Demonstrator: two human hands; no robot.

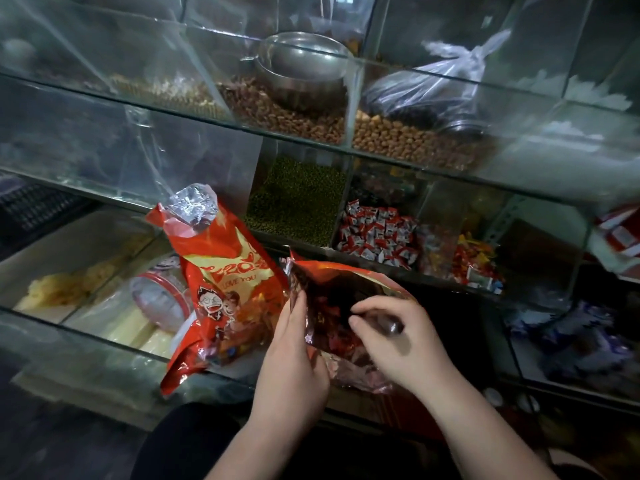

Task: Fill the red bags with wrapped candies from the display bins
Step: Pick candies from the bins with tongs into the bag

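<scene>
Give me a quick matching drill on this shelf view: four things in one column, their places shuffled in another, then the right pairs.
Things
1. metal bowl
2. red-and-white wrapped candies
3. open red bag
4. knotted clear plastic bag

Places
A. gripped at its edge by the left hand
B. on the brown nuts, upper shelf
C. on the tan nuts, upper shelf
D. in the bin right of the green beans

Pairs: 1-B, 2-D, 3-A, 4-C.
</scene>
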